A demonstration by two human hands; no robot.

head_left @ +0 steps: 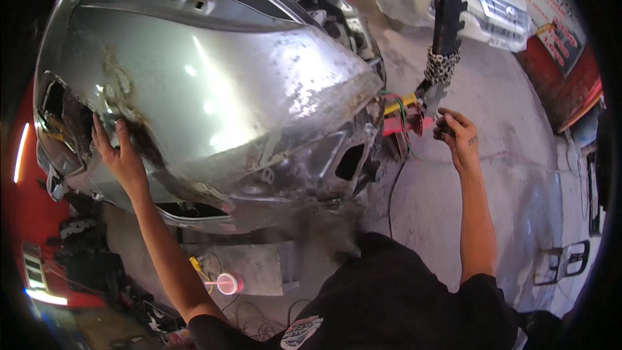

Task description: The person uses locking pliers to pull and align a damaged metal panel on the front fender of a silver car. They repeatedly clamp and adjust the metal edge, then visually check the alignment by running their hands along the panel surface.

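Note:
A bare silver car body panel (214, 71) fills the upper left, with brown rust or burn marks and a dented lower edge. My left hand (118, 149) lies against its left part, fingers apart, beside the rusty patch (120, 87) and a ragged lamp-shaped opening (61, 113). Whether it presses or only rests there, I cannot tell. Off to the right of the car, my right hand (457, 136) is raised in the air with loosely bent fingers and nothing visible in them. Closest to it are a red and yellow metal tool (405, 120) and a chain (442, 66).
The chain wraps a dark notched post (449, 13) at the upper right. Behind it stands a plastic-covered white car (479, 6). Below the panel are a pink-and-white cup (229, 283) and cables on the floor. A door handle part (562, 264) lies at the right.

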